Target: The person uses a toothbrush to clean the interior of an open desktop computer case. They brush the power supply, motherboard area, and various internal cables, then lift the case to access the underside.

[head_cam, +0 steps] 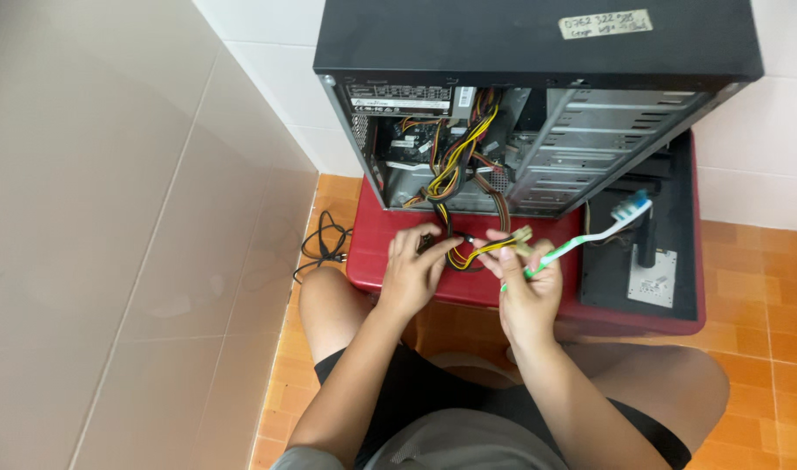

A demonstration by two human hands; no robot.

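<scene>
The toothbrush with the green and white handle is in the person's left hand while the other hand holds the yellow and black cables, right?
Not quite. The head view shows the toothbrush in the right hand; the left hand holds the yellow and black cables trailing from the open computer case.

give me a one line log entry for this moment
left hand: on cable bundle | right hand: toothbrush, connector | open computer case on red stool
</scene>
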